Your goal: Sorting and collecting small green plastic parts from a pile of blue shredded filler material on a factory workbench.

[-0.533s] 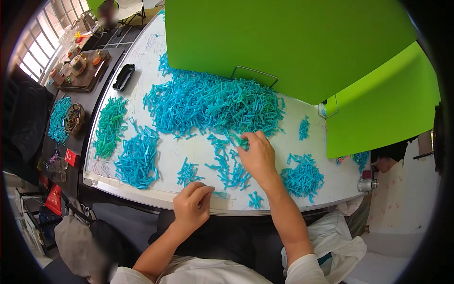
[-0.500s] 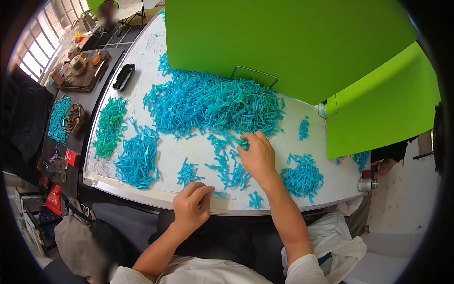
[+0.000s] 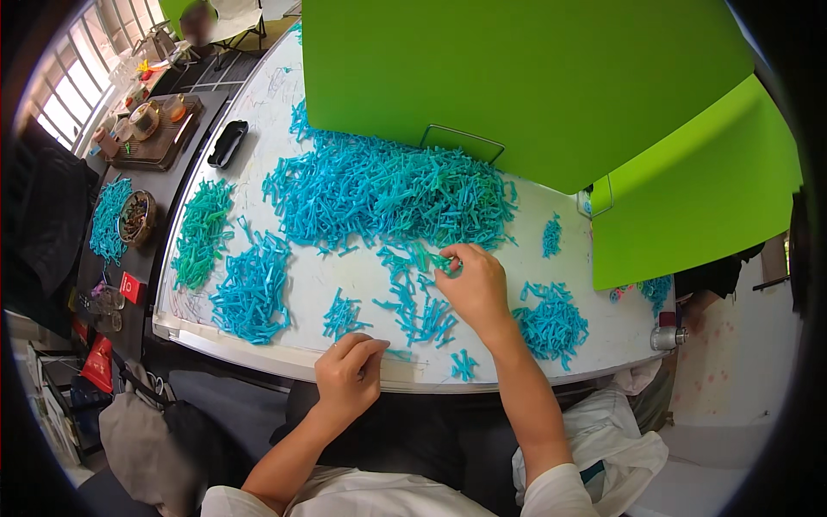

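Note:
My right hand (image 3: 475, 289) is closed in a pinch over the small green pieces (image 3: 422, 257) at the near edge of the big pile; a bit of green shows between thumb and forefinger. My left hand (image 3: 349, 372) is closed at the table's near edge, thumb and forefinger pressed together, and what they hold cannot be made out. Just right of its fingertips lies a small blue piece (image 3: 400, 354). Between my hands is a loose strip of blue stick-like plastic pieces (image 3: 422, 320). Small clusters lie near, one left (image 3: 343, 314) and one right (image 3: 464, 365).
A large blue-green pile (image 3: 388, 189) spreads under a green panel (image 3: 517, 77) with a wire handle. Further piles are green (image 3: 202, 233), blue at left (image 3: 251, 289) and blue at right (image 3: 551, 323). A black tray (image 3: 227, 144) sits on the white table (image 3: 293, 319).
My right hand has moved slightly right and down from the edge of the big pile, its thumb and forefinger curled more tightly. My left hand stays nearly in place.

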`<action>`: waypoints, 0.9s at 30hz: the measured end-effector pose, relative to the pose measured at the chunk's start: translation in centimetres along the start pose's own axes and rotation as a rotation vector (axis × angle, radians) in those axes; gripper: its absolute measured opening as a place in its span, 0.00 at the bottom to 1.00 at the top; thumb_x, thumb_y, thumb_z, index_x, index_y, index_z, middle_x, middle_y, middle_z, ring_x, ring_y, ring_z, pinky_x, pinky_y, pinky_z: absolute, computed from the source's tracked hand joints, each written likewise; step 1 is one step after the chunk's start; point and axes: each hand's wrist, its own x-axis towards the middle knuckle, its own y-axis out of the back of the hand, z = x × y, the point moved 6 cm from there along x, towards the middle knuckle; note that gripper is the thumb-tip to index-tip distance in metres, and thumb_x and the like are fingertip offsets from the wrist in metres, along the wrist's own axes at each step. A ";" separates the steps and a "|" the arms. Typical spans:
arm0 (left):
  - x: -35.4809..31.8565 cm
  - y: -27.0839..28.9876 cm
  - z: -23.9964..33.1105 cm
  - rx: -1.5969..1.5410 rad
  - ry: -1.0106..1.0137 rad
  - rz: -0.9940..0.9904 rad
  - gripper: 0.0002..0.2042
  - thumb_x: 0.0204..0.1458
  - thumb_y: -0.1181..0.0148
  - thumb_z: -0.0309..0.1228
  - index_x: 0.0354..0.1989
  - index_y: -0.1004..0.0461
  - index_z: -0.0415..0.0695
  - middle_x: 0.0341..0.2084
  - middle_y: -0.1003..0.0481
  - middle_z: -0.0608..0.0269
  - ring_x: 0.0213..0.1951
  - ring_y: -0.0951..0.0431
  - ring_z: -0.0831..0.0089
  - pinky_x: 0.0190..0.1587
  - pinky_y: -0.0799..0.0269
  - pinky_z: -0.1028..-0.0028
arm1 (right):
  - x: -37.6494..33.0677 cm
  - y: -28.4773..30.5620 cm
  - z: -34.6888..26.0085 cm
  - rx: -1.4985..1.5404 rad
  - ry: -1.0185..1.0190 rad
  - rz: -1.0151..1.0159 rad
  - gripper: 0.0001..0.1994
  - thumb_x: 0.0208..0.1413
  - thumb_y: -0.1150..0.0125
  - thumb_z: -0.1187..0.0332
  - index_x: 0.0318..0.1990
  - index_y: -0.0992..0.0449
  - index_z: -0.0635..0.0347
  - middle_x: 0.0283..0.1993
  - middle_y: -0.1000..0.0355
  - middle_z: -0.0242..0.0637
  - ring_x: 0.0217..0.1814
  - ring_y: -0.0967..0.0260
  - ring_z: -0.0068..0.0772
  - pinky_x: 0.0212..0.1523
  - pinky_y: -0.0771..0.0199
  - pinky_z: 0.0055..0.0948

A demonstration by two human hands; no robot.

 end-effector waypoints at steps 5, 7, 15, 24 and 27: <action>1.0 0.3 0.3 -0.089 0.131 0.018 0.13 0.53 0.35 0.13 0.45 0.19 0.41 0.33 0.21 0.61 0.28 0.22 0.75 0.29 0.27 0.77 | -2.7 2.2 -3.1 0.096 0.090 0.070 0.13 0.44 0.25 0.75 0.40 0.18 0.60 0.33 0.24 0.36 0.34 0.24 0.36 0.37 0.24 0.34; 2.6 -0.5 0.4 -0.356 0.278 0.110 0.16 0.56 0.32 0.18 0.53 0.22 0.39 0.36 0.20 0.58 0.32 0.17 0.73 0.33 0.21 0.74 | -4.2 3.1 -4.4 0.128 0.122 0.077 0.14 0.44 0.24 0.76 0.40 0.18 0.60 0.34 0.24 0.36 0.34 0.24 0.36 0.37 0.24 0.33; 3.3 -2.4 0.6 -0.629 0.372 -0.102 0.13 0.59 0.31 0.23 0.50 0.21 0.34 0.33 0.16 0.59 0.35 0.15 0.77 0.39 0.18 0.75 | -9.4 -0.4 -4.1 0.730 -0.194 -0.133 0.16 0.51 0.28 0.78 0.48 0.18 0.60 0.39 0.22 0.33 0.32 0.28 0.25 0.32 0.30 0.22; 2.9 -1.4 0.9 -0.640 0.527 -0.264 0.06 0.61 0.32 0.22 0.44 0.18 0.33 0.32 0.17 0.63 0.34 0.18 0.81 0.38 0.21 0.80 | -12.3 -4.4 -4.4 1.723 -0.782 -0.204 0.13 0.69 0.41 0.60 0.49 0.21 0.60 0.41 0.24 0.28 0.38 0.30 0.20 0.34 0.32 0.22; 2.7 -0.5 1.8 -0.546 0.423 -0.256 0.07 0.58 0.31 0.23 0.43 0.17 0.35 0.30 0.16 0.63 0.30 0.17 0.81 0.34 0.22 0.80 | -13.1 -4.9 -5.1 1.715 -0.892 -0.241 0.13 0.71 0.42 0.57 0.46 0.23 0.58 0.41 0.24 0.28 0.40 0.28 0.21 0.35 0.31 0.22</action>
